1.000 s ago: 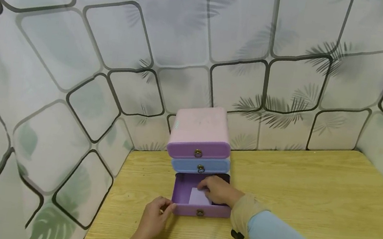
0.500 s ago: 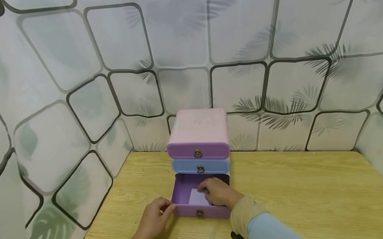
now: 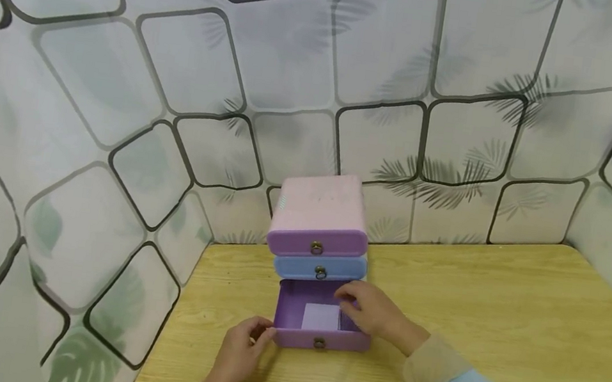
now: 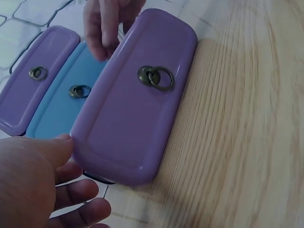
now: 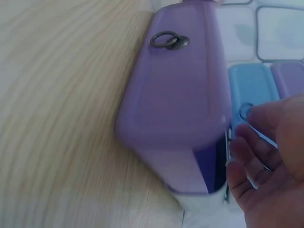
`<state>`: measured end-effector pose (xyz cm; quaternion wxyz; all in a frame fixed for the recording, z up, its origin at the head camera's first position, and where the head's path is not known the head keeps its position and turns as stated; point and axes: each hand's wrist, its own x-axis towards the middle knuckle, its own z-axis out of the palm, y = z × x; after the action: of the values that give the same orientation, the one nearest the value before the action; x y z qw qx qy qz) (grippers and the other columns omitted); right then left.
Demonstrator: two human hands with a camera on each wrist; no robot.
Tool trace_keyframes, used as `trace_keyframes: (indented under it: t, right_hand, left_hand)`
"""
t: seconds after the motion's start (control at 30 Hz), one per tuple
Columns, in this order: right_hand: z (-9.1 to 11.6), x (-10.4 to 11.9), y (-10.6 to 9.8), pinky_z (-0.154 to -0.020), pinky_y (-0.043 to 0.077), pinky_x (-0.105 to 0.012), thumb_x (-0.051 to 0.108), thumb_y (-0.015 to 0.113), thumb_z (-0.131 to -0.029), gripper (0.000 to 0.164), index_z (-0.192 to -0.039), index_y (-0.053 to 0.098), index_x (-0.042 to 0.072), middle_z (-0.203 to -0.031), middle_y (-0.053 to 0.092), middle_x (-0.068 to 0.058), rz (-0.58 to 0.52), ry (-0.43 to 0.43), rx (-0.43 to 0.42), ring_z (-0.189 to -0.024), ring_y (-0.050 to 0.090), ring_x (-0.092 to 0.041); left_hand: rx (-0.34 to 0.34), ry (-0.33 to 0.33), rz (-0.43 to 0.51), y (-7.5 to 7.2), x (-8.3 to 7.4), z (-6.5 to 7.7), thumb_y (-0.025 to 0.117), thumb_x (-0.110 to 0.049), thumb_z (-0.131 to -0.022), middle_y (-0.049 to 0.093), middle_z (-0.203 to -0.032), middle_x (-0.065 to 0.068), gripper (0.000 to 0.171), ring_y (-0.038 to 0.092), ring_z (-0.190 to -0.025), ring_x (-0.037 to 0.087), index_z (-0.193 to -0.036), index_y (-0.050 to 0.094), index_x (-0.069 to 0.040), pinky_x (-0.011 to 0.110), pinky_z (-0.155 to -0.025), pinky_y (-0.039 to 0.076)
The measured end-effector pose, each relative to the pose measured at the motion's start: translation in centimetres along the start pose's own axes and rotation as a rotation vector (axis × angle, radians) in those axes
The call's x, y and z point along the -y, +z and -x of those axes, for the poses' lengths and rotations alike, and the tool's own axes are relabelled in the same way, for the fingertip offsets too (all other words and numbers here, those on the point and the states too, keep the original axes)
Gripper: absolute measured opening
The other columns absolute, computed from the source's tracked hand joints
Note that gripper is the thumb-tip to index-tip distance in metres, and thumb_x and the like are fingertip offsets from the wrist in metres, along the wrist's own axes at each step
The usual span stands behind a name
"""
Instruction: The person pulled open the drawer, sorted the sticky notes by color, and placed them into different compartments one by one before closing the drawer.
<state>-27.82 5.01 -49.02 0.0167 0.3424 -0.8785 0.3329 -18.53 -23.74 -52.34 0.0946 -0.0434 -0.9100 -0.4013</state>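
The bottom purple drawer [image 3: 291, 305] of a small chest is pulled out. Inside it lies a pale white-lilac square, flat like paper or a card [image 3: 321, 317]; a darker patch beside it is too unclear to identify. My left hand [image 3: 240, 350] touches the drawer's front left corner; the left wrist view shows the thumb [image 4: 61, 145] against the edge and the other fingers loose. My right hand [image 3: 374, 310] hovers over the drawer's right side, its fingers bent loosely and apart, with nothing visible between them in the right wrist view.
Above the drawer are a blue drawer [image 3: 299, 265] and an upper purple drawer [image 3: 293, 242], both with ring pulls, under a pink top [image 3: 318, 202]. The chest stands on a wooden table [image 3: 471, 303] against a patterned wall [image 3: 377, 136].
My right hand has come away from the pale square and moved right, toward the drawer's right side, uncovering more of the square. My left hand has stayed at the corner.
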Motion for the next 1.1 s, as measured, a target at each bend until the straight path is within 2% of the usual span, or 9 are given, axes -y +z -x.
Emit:
trace_keyframes:
  t: [0.23,0.4,0.53,0.73,0.93,1.1]
  right_hand:
    - [3.4,-0.9,-1.9,-0.067,0.05,-0.025,0.021,0.064,-0.094,0.013,-0.104,0.067,0.012,-0.087,0.062,0.012,-0.03,0.035,-0.071,-0.078,0.056,-0.004]
    - [5.8,-1.8,-2.3,-0.062,0.048,-0.023,0.032,0.063,-0.094,0.017,-0.099,0.067,0.016,-0.08,0.059,0.015,-0.003,0.102,-0.062,-0.072,0.054,0.0]
    - [7.1,-2.2,-2.3,-0.06,0.048,-0.023,0.035,0.062,-0.094,0.02,-0.096,0.068,0.016,-0.078,0.06,0.015,-0.014,0.133,-0.019,-0.069,0.054,0.001]
    - [8.0,-2.5,-1.6,-0.057,0.048,-0.022,0.036,0.063,-0.093,0.023,-0.093,0.069,0.014,-0.076,0.06,0.015,-0.002,0.096,0.005,-0.066,0.053,0.002]
    - [8.5,-2.6,-0.5,-0.058,0.047,-0.021,0.038,0.065,-0.091,0.021,-0.09,0.07,0.017,-0.073,0.058,0.019,0.024,0.109,0.005,-0.065,0.051,0.003]
    - [8.7,-2.4,0.2,-0.057,0.047,-0.021,0.036,0.066,-0.091,0.017,-0.087,0.07,0.02,-0.072,0.057,0.02,0.008,0.107,-0.005,-0.063,0.05,0.003]
  left_hand:
    - [0.005,-0.038,-0.078,-1.5,0.7,0.5,0.065,-0.024,-0.093,0.059,-0.077,-0.01,0.015,0.054,-0.07,0.005,-0.098,0.068,-0.01,0.021,-0.061,0.047]
    - [0.034,-0.066,-0.138,-1.6,0.9,0.7,0.064,-0.03,-0.093,0.061,-0.08,-0.009,0.019,0.054,-0.073,0.005,-0.096,0.069,-0.012,0.022,-0.064,0.048]
    - [0.065,-0.025,-0.174,-1.4,0.8,0.7,0.062,-0.038,-0.093,0.062,-0.081,-0.007,0.029,0.055,-0.073,0.004,-0.096,0.069,-0.01,0.023,-0.064,0.049]
    - [0.085,0.063,-0.221,-0.9,0.7,0.5,0.06,-0.045,-0.093,0.058,-0.075,-0.01,0.037,0.05,-0.066,0.001,-0.093,0.07,-0.01,0.021,-0.058,0.045]
    - [0.08,0.117,-0.269,-0.2,0.7,0.2,0.06,-0.043,-0.094,0.055,-0.072,-0.011,0.035,0.047,-0.063,0.001,-0.091,0.071,-0.009,0.021,-0.056,0.043]
    - [0.065,0.135,-0.311,0.2,0.5,0.0,0.062,-0.04,-0.093,0.053,-0.07,-0.011,0.031,0.045,-0.062,0.001,-0.088,0.071,-0.01,0.022,-0.055,0.042]
